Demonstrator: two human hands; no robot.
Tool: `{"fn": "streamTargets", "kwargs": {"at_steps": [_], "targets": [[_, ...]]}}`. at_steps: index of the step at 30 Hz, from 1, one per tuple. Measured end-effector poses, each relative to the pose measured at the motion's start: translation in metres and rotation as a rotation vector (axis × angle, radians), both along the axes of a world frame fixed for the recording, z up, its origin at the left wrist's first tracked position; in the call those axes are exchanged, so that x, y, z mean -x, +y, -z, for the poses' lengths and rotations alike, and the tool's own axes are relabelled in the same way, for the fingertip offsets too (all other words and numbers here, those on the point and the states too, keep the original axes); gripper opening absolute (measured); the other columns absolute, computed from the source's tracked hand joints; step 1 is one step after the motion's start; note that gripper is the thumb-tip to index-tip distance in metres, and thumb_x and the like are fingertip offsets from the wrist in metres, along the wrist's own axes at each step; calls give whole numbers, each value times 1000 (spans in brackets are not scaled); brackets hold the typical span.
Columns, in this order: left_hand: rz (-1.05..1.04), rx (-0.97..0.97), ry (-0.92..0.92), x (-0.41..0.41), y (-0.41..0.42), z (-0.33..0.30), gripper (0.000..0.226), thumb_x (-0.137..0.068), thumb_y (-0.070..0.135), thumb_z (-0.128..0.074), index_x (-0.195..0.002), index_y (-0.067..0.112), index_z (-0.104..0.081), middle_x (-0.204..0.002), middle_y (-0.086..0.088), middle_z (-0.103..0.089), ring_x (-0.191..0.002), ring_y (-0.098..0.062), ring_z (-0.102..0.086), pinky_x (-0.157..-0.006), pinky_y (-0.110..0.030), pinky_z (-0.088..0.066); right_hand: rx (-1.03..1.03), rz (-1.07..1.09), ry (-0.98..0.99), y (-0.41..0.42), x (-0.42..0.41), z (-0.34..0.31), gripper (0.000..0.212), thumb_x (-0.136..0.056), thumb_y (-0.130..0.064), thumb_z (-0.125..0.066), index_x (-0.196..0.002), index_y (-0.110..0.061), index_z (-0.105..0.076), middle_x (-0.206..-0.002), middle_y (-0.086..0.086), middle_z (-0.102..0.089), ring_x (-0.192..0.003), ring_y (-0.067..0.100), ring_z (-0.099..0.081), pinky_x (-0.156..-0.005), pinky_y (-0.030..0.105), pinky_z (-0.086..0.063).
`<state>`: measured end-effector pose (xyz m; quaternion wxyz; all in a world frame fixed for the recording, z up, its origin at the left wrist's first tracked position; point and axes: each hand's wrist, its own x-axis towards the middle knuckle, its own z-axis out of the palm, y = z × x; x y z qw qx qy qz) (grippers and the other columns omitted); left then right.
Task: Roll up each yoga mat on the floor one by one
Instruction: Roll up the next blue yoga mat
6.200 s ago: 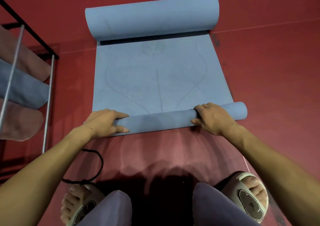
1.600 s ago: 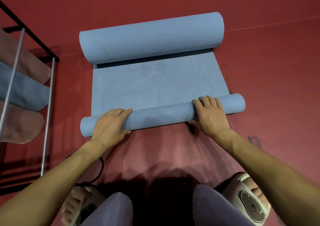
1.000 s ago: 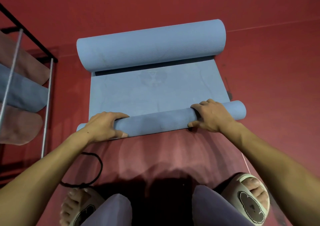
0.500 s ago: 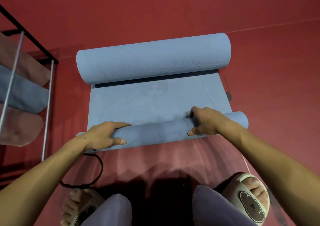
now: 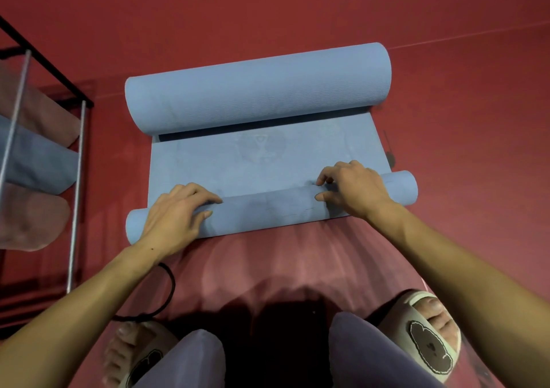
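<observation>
1. Red floor point(image 5: 461, 155) across the whole frame, with a pale seam line running toward the upper right.
2. Left hand point(image 5: 175, 218) at lower centre-left, fingers curled over the thin near roll point(image 5: 268, 212) of the blue yoga mat point(image 5: 262, 161), thumb on its near side.
3. Right hand point(image 5: 354, 191) at centre-right, gripping that same thin roll, fingertips bent onto the flat stretch beyond it.
4. Thick far roll point(image 5: 256, 90) of the mat in the upper centre, joined to the near roll by the flat middle part.
5. Metal rack point(image 5: 77, 161) at the left edge, holding rolled pink and blue mats.
6. Black cord point(image 5: 166, 292) looped on the floor beside the left forearm.
7. Knees and slippered feet along the bottom edge.
</observation>
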<state>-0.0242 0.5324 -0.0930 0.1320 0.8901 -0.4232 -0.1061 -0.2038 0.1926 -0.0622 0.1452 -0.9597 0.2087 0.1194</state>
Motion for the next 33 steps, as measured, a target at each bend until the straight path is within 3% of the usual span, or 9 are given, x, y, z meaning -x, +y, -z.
{"fn": "streamTargets", "kwargs": {"at_steps": [4,8,14,18,21,24,29,33], "targets": [[-12,18,-57,4,-2,2,27,-101,27,-62,-123,41,-68,-116,22,-60,-103,-15,-57,-79,-37,-46,37,-17,-45,5,4,6,31,-99,-52,-63,-124,-36,-72,-123,-4,-62,-116,25,-51,-94,44,-49],[6,-37,-95,8,-5,-3,39,-99,44,-41,-125,36,-68,-119,19,-61,-103,-18,-59,-75,-39,-49,116,-61,-145,8,8,15,29,-102,-45,-61,-120,-28,-77,-111,1,-63,-102,28,-53,-76,36,-42],[57,-102,-186,21,-6,2,73,-84,72,-57,-137,22,-62,-128,6,-60,-112,-23,-58,-85,-44,-52,205,-60,-204,10,9,17,23,-101,-39,-62,-106,-18,-71,-95,3,-69,-87,28,-59,-69,39,-46],[59,-118,-223,23,-4,7,85,-83,76,-49,-145,18,-56,-135,0,-59,-121,-26,-56,-101,-48,-48,217,-82,-180,10,13,18,31,-101,-42,-57,-111,-18,-74,-108,2,-72,-95,29,-61,-77,41,-50],[47,-153,-258,21,-11,8,91,-84,84,-54,-145,17,-55,-135,-2,-60,-121,-28,-57,-105,-50,-45,224,-106,-105,14,16,17,50,-95,-57,-59,-126,-19,-69,-127,5,-65,-113,32,-57,-95,47,-48],[66,-171,-274,18,-15,9,93,-80,81,-65,-145,15,-55,-134,-4,-62,-120,-30,-59,-106,-51,-43,252,-117,-84,14,15,17,68,-83,-69,-68,-129,-18,-67,-122,9,-57,-110,33,-51,-97,46,-46],[103,-193,-312,7,-19,1,83,-77,69,-77,-139,16,-61,-124,-4,-67,-110,-31,-59,-90,-49,-45,250,-116,-71,16,4,10,70,-82,-64,-74,-132,-18,-61,-117,6,-61,-110,30,-53,-86,43,-48],[109,-225,-312,4,-22,-6,86,-74,71,-78,-141,19,-61,-118,-10,-57,-98,-32,-55,-78,-47,-46,280,-125,-78,17,1,8,57,-84,-61,-75,-113,-14,-59,-105,6,-63,-100,30,-55,-75,43,-46]]}}
